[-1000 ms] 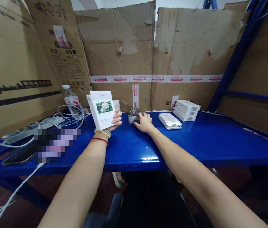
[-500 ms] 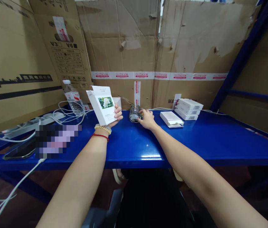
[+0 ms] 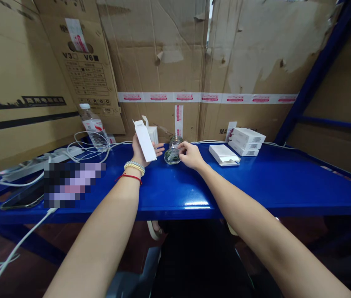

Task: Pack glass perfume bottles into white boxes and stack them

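Note:
In my left hand (image 3: 138, 151) is a white cardboard box (image 3: 146, 142), tilted, with its narrow plain side toward me and its top flap raised. The thumb side of the hand lies behind the box, and some fingers stretch out to its right. My right hand (image 3: 191, 155) is closed, its thumb and forefinger pinched at the right side of a clear glass jar (image 3: 173, 153). Something greenish shows in the lower part of the jar. What the fingertips press on is partly hidden. Behind my left hand stands another white box (image 3: 153, 134).
Right of my right hand, a white box (image 3: 223, 154) lies flat beside a stack of white boxes (image 3: 246, 140). To the left are a water bottle (image 3: 94, 128), looped white cables, a power strip (image 3: 43, 163) and a phone (image 3: 22, 196). Cardboard (image 3: 163, 74) walls the blue table (image 3: 169, 194).
The box in my left hand has turned from its flower-picture face to its narrow side, and the fingers have loosened. The jar has shifted slightly left and toward me with my right hand.

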Demonstrator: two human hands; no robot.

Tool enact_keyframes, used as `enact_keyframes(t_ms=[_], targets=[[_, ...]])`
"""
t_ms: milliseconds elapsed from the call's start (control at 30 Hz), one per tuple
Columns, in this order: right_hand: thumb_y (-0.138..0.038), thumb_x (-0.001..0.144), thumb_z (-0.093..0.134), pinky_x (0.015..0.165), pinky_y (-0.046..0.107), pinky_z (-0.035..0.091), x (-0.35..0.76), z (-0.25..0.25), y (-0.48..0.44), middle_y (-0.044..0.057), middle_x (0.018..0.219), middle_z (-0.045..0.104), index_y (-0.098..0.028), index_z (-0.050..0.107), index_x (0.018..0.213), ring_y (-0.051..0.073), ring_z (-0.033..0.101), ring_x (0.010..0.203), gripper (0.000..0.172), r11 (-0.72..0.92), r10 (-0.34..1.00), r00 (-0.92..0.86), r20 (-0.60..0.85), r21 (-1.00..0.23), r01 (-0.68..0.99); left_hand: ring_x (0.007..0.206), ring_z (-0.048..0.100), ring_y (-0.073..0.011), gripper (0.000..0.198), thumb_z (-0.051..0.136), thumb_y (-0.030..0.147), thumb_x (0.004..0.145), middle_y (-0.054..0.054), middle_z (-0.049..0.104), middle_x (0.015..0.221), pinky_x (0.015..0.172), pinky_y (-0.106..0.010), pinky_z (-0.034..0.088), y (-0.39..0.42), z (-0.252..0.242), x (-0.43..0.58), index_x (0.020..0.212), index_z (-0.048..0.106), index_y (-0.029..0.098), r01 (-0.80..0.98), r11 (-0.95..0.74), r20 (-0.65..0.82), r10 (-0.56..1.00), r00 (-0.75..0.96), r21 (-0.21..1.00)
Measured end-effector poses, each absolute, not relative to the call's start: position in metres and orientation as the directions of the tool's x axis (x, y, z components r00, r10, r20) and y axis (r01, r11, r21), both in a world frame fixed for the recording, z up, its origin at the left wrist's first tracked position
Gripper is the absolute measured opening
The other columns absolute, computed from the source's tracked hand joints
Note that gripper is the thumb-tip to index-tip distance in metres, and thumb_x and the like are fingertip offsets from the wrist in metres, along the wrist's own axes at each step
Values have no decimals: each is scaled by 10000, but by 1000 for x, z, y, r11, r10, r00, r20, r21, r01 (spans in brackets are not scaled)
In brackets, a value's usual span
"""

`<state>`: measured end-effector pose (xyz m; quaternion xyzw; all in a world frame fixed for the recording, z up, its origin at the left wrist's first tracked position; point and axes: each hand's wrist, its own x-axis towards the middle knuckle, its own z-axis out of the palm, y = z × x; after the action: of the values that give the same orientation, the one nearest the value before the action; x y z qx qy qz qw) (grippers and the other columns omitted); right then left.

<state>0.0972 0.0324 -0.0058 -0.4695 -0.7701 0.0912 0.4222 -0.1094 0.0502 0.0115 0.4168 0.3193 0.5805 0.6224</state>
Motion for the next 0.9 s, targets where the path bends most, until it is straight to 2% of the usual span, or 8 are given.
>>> enact_keyframes(t_ms=[133,300,367,433,533,600,767,900], targets=[[-145,643,590,865,350,454,99,-7,36,81,998,684,-155,632,1033,226,584,938,393,518,761,-184,622,-411,750,962,646,-372,679,472,853,554,-229,683,887,811,-478,518,53,8,-105,636,561,185,-450,27,54,984,167,893],[-353,746,647,952,470,400,91,-5,28,101,1179,645,-212,564,1242,300,513,1149,522,493,839,-304,452,-395,775,975,636,-365,713,407,879,565,-215,685,880,846,-503,501,51,6,-100,631,561,186,-423,2,78,982,173,906],[-336,773,629,929,442,410,91,-1,25,95,1138,660,-216,580,1221,279,548,1102,467,472,855,-305,419,-383,794,970,634,-358,693,413,864,582,-199,682,849,850,-491,500,52,5,-101,627,558,187,-423,-31,111,980,164,905],[-287,743,647,842,348,439,96,5,23,63,1009,686,-199,626,1131,224,602,949,398,462,866,-307,394,-397,793,913,642,-335,623,459,805,626,-170,667,782,836,-467,509,54,3,-106,630,557,189,-444,-82,167,973,157,892],[-246,652,691,648,240,408,109,16,21,3,794,664,-172,675,936,152,581,723,295,476,873,-360,329,-416,775,698,619,-256,484,545,676,687,-96,587,624,764,-434,526,60,1,-113,630,542,195,-488,-121,249,946,207,864],[-246,611,712,586,221,371,117,22,20,-16,732,635,-165,677,856,130,551,664,260,467,881,-368,298,-416,780,566,557,-208,457,563,648,693,-59,526,550,669,-408,528,62,1,-115,628,524,198,-505,-97,262,928,266,858],[-242,600,740,619,219,379,127,26,20,2,797,643,-149,676,922,126,550,699,341,439,896,-348,276,-430,789,444,493,-174,544,423,703,733,-42,503,508,460,-335,467,54,10,-110,701,546,175,-476,9,151,943,298,879],[-307,609,768,692,232,409,130,27,18,21,911,652,-153,639,1002,122,552,750,441,474,875,-291,388,-553,685,425,513,-160,671,331,789,730,-31,519,511,411,-287,441,43,22,-104,750,566,161,-462,-50,121,985,125,886]])
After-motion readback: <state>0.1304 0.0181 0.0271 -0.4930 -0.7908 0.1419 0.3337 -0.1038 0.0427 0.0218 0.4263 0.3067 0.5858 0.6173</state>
